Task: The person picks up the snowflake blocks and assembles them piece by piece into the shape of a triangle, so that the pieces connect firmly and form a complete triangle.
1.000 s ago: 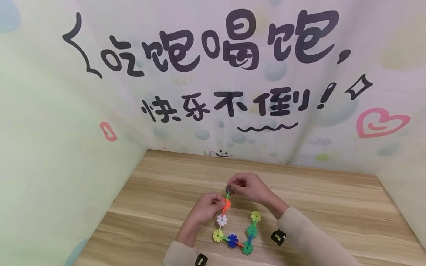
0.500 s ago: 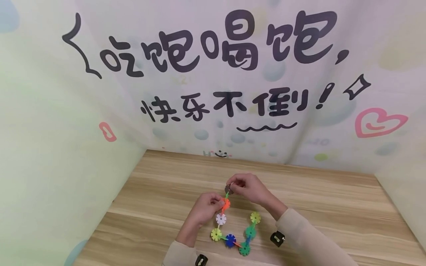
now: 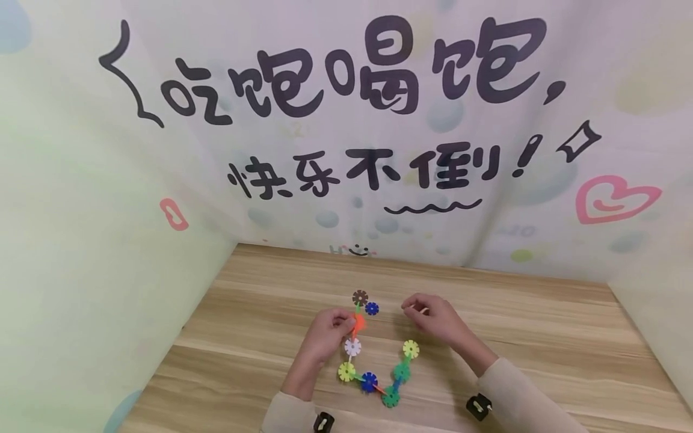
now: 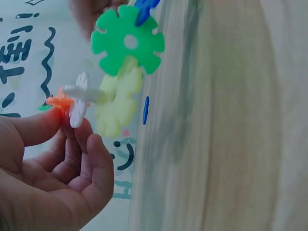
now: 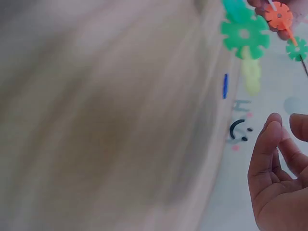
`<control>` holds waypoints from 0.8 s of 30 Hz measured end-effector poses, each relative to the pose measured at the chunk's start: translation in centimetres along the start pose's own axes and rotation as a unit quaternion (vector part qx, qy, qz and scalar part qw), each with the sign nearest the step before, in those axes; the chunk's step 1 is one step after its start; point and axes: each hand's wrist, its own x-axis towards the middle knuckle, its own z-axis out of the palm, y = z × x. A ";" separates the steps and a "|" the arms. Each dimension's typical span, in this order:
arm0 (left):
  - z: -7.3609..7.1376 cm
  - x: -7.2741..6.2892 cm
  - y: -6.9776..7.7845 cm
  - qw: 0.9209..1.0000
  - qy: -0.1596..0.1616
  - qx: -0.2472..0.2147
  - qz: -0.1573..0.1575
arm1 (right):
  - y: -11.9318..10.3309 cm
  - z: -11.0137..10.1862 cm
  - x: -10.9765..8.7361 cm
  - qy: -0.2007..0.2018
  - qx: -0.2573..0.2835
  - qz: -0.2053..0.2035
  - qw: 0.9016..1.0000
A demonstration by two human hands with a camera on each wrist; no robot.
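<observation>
A chain of slotted plastic snowflake discs hangs above the table, held by my left hand [image 3: 326,334]. Thumb and fingers pinch an orange disc [image 3: 358,323]; the left wrist view shows that hand [image 4: 62,178] beside a white disc [image 4: 79,98]. Beyond the orange disc a green one, seen edge-on, leads to a brown disc [image 3: 360,297] at the chain's end. Toward me the chain bends through yellow, blue and green discs to a yellow one [image 3: 411,349]. My right hand [image 3: 435,316] is apart from the chain, thumb and fingers separated, holding nothing [image 5: 279,178].
A loose blue disc [image 3: 372,308] lies flat on the wooden table [image 3: 541,349], near the brown disc. Behind stands a pale printed cloth backdrop [image 3: 325,132] with black lettering. A similar cloth wall [image 3: 108,252] rises at the left.
My right hand has let go of the brown disc and moved right. The chain has shifted slightly left and away from me with my left hand, and the loose blue disc now shows fully.
</observation>
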 end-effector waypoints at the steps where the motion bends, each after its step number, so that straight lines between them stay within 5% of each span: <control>1: 0.0 0.0 0.0 1.000 0.007 -0.002 0.000 | 0.4 -0.1 -0.3 -0.002 0.006 0.012 1.000; 10: 0.0 0.4 -0.1 0.998 0.057 -0.020 -0.025 | 2.9 0.4 -2.6 -0.037 0.150 0.104 0.982; 24: -0.1 0.5 0.0 0.996 0.072 -0.039 -0.043 | 3.4 1.4 -3.5 -0.081 0.232 0.089 0.965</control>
